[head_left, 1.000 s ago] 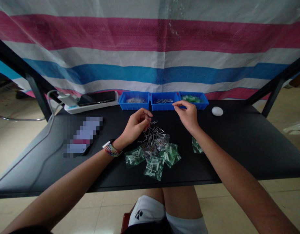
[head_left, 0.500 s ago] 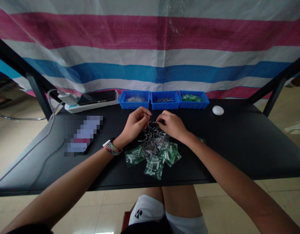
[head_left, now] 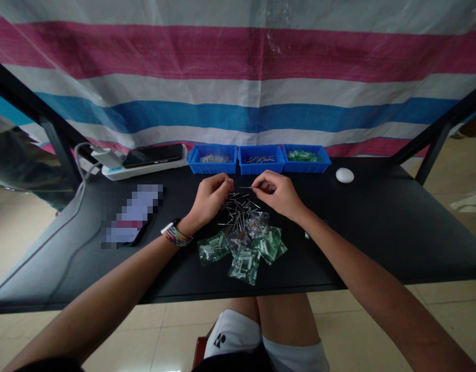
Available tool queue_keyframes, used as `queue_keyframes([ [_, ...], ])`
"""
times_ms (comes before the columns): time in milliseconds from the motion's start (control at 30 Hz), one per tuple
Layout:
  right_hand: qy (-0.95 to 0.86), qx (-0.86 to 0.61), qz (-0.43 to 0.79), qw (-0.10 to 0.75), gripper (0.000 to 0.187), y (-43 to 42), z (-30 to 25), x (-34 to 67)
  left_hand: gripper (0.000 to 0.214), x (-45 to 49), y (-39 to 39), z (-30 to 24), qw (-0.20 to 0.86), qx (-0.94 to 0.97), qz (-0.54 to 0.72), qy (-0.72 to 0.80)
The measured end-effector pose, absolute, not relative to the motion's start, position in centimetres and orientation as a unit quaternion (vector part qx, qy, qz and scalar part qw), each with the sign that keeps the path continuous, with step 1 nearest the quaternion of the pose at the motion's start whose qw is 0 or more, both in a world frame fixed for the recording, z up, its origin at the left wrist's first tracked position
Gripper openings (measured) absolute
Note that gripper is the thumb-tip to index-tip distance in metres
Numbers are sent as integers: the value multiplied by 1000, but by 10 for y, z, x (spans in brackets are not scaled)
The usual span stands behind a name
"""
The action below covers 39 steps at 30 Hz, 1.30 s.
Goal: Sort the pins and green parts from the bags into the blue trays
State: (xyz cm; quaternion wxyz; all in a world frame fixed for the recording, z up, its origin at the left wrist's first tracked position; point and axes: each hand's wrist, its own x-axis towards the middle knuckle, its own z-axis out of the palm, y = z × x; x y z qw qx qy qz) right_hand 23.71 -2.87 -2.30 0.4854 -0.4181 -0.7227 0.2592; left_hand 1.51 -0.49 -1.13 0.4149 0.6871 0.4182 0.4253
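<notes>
Between the thumb and fingertips of my right hand (head_left: 279, 192) is a thin metal pin (head_left: 244, 187), which points left across the gap toward my other hand. My left hand (head_left: 211, 195) is closed, its fingers curled; whatever is inside them is hidden. Just below both hands lies a loose heap of metal pins (head_left: 240, 209) on the black table (head_left: 369, 232). In front of the heap are clear bags (head_left: 258, 223) of small parts. Green-tinted bags (head_left: 244, 264) with pale plugs inside lie nearest the table's front edge.
Along the back stand a blue bin of clear bags (head_left: 212, 168), a blue bin of pins (head_left: 262, 168) and a blue bin of green bags (head_left: 307, 167). A power strip (head_left: 145, 169) carries a phone (head_left: 155, 154). Another phone (head_left: 139, 212) lies left; a white oval object (head_left: 344, 175) right.
My hands have drawn slightly apart above the heap, and the pin in my right hand now shows in the gap. Part of another person has appeared at the far left.
</notes>
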Motion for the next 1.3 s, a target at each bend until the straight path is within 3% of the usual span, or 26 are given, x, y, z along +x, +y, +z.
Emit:
queue_keyframes([
  [500, -690, -406, 309, 513, 7, -32, -25, 231, 31, 17, -11, -5, 478, 703, 369, 377],
  [933, -566, -439, 496, 490, 48, -28, -22, 233, 22, 19, -9, -7, 478, 684, 442, 330],
  [1300, -572, -398, 501, 514, 36, -32, -17, 231, 24, 15, -7, -7, 504, 671, 425, 338],
])
